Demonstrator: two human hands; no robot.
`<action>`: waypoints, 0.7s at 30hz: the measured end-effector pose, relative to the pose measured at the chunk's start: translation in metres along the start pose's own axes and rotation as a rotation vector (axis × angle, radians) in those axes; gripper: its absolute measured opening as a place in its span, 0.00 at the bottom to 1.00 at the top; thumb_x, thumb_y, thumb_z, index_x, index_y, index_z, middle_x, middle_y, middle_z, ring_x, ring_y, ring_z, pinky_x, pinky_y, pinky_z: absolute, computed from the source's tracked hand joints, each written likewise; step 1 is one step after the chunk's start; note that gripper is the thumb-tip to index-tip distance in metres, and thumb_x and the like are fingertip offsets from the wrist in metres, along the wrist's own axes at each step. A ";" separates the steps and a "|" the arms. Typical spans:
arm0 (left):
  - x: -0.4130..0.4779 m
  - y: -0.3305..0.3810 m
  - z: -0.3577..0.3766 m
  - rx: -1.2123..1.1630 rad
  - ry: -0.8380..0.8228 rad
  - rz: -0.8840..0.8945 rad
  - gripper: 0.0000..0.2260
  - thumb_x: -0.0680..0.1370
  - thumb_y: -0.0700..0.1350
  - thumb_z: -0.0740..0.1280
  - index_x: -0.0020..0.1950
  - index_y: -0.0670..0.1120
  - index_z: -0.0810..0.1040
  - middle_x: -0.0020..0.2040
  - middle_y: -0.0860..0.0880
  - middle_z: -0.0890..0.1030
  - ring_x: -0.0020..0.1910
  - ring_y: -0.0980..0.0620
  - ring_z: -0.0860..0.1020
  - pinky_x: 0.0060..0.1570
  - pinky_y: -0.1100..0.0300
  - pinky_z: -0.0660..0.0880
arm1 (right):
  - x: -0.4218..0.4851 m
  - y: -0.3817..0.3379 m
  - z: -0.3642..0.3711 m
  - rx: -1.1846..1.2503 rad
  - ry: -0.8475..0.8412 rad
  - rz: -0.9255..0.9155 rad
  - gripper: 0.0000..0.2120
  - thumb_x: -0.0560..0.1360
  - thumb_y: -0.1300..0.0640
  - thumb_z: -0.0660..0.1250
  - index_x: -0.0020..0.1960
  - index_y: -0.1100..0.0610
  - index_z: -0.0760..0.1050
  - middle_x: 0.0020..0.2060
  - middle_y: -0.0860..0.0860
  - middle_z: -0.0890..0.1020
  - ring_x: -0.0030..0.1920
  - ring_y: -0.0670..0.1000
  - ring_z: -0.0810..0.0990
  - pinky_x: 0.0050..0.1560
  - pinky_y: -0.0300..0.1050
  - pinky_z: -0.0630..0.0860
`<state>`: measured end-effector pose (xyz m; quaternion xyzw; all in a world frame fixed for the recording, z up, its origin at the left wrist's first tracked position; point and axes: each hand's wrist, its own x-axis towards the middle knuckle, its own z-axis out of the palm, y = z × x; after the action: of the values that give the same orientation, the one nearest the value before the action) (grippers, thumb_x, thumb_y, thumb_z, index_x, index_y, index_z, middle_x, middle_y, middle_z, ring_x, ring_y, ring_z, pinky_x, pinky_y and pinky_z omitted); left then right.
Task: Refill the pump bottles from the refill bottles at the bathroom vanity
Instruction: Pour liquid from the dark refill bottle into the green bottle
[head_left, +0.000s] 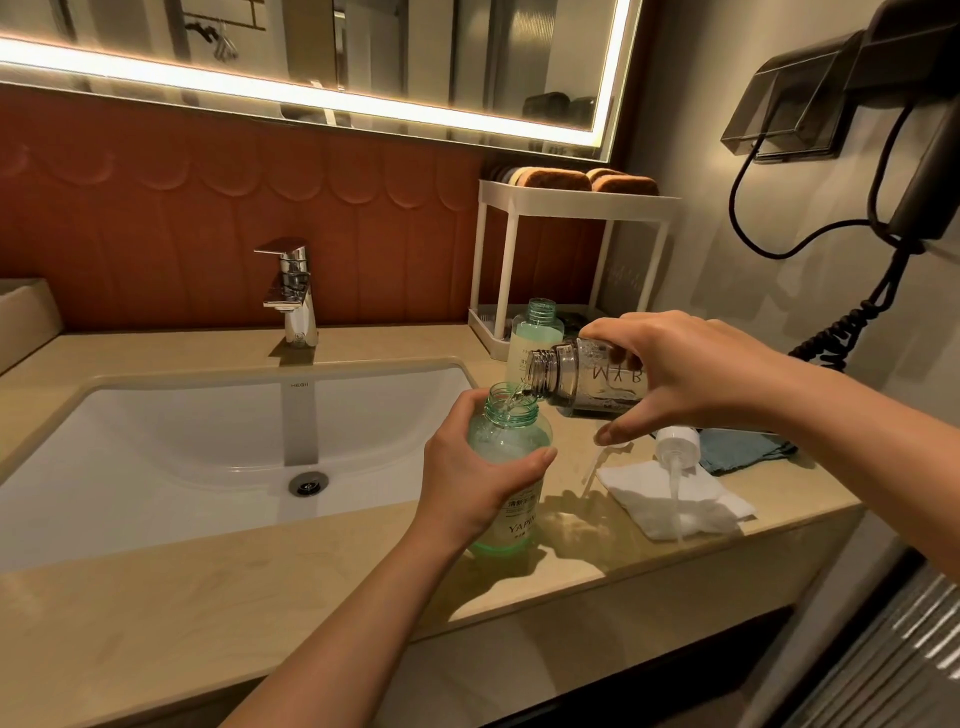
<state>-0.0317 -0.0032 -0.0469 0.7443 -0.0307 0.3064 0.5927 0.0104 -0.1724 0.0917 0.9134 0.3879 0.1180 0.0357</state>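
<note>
Head view: right hand grips tipped refill bottle, left hand grips green pump bottle — keep mouths aligned, pour slowly.

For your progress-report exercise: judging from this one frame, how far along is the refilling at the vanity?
Done: a pump head lies on the white tissue, and the green bottle is open. In hand: the left hand steadies it while the right hand tips the clear refill bottle, a thin stream entering. Left: the second green bottle behind stands open, and pumps need refitting.
</note>
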 end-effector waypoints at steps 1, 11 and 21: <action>0.000 0.000 0.000 0.003 0.000 0.001 0.32 0.56 0.62 0.72 0.56 0.50 0.74 0.50 0.54 0.80 0.50 0.57 0.78 0.47 0.65 0.76 | 0.000 0.000 0.000 -0.001 0.001 0.000 0.46 0.61 0.36 0.72 0.72 0.48 0.59 0.62 0.47 0.74 0.61 0.49 0.73 0.54 0.45 0.75; -0.001 0.000 0.000 0.016 -0.005 0.000 0.33 0.56 0.63 0.72 0.57 0.50 0.74 0.51 0.54 0.79 0.50 0.57 0.78 0.48 0.65 0.77 | 0.001 0.001 -0.001 0.006 -0.005 -0.001 0.44 0.61 0.36 0.72 0.71 0.47 0.60 0.60 0.47 0.75 0.58 0.48 0.73 0.52 0.43 0.75; -0.001 0.001 -0.001 0.017 -0.006 0.001 0.32 0.56 0.63 0.71 0.56 0.52 0.73 0.51 0.55 0.79 0.49 0.59 0.77 0.45 0.68 0.76 | 0.003 0.001 -0.002 -0.011 -0.008 -0.002 0.44 0.60 0.36 0.72 0.71 0.47 0.61 0.60 0.47 0.75 0.58 0.48 0.73 0.52 0.44 0.76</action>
<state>-0.0334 -0.0033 -0.0463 0.7501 -0.0303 0.3049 0.5860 0.0125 -0.1710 0.0940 0.9134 0.3878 0.1165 0.0423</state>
